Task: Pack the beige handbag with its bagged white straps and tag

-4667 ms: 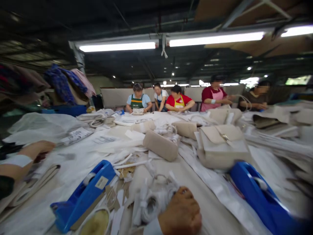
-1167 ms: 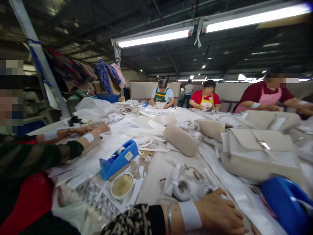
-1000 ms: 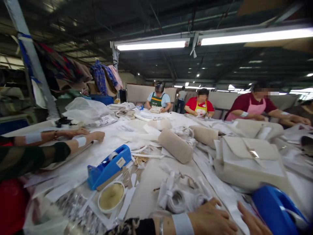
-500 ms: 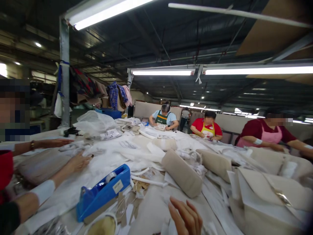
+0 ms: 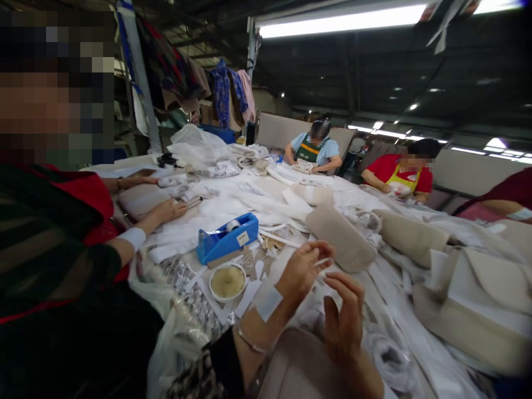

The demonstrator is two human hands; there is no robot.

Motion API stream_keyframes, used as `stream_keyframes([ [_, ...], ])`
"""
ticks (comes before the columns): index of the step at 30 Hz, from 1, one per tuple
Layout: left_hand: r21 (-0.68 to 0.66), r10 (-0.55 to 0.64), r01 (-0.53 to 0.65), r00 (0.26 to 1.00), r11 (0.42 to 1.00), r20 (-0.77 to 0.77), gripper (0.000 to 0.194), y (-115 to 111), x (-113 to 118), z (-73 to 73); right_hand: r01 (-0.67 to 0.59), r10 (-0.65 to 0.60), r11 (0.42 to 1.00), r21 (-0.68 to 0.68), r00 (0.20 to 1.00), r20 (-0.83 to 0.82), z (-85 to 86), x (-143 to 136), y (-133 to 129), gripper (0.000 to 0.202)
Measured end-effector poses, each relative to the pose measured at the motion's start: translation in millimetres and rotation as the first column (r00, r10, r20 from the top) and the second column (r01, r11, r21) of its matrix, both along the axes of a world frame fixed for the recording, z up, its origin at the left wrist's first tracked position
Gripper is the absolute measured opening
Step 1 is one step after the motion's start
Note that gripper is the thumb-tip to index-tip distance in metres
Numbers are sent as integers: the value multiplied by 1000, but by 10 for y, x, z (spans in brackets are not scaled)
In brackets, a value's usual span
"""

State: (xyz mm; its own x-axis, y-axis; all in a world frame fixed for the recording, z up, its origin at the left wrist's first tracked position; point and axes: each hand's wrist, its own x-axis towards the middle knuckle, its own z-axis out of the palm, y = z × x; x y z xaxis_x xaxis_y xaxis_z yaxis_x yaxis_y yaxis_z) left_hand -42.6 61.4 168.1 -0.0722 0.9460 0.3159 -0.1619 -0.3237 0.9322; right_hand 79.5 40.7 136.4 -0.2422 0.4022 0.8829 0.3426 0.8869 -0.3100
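My left hand [image 5: 301, 271], with a white band and a bangle at the wrist, is raised in front of me over the table. Its fingers are curled together in a pinch; whatever may be in them is too small to make out. Close beside it on the right, my right hand [image 5: 347, 316] has its thumb and bent fingers apart, with nothing visible held. Below both hands lies a beige bag or panel [image 5: 301, 366], partly hidden by my forearms. A blue tape dispenser [image 5: 228, 238] stands beyond my left hand, near a round tub [image 5: 228, 281] of yellowish material.
Beige padded pieces [image 5: 341, 235] and a beige flap bag [image 5: 477, 310] lie at right among white wrapping sheets [image 5: 266, 197]. A roll of clear wrap [image 5: 388, 354] is by my right forearm. A co-worker's hands [image 5: 168, 210] work at left; other people sit across the table.
My view has turned down and to the right. My left hand has come into view beside my right hand, which shows more fully. The beige piece below them now shows.
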Motion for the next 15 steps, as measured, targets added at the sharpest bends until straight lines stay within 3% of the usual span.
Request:
stream_keyframes([
  [2,-128,86,-60,974,990,210,24,-233,-323,-77,-118,137,987,-105,972,191,67,-78,45,23],
  [4,-219,147,-97,963,971,224,22,-597,-576,-196,-214,295,945,-247,883,366,76,-126,71,24],
  [6,-309,140,-80,974,948,177,25,-991,-726,-353,-232,393,906,-353,771,501,29,-155,76,25],
  [10,-498,-5,96,983,862,181,35,-1549,-758,-681,-147,418,899,-413,571,707,-109,-171,77,28],
  [12,-533,-116,216,970,818,215,43,-1664,-711,-784,-130,419,901,-415,513,750,-144,-169,86,33],
  [15,-549,-211,329,940,768,268,53,-1683,-650,-814,-133,454,884,-448,471,756,-135,-168,103,32],
])
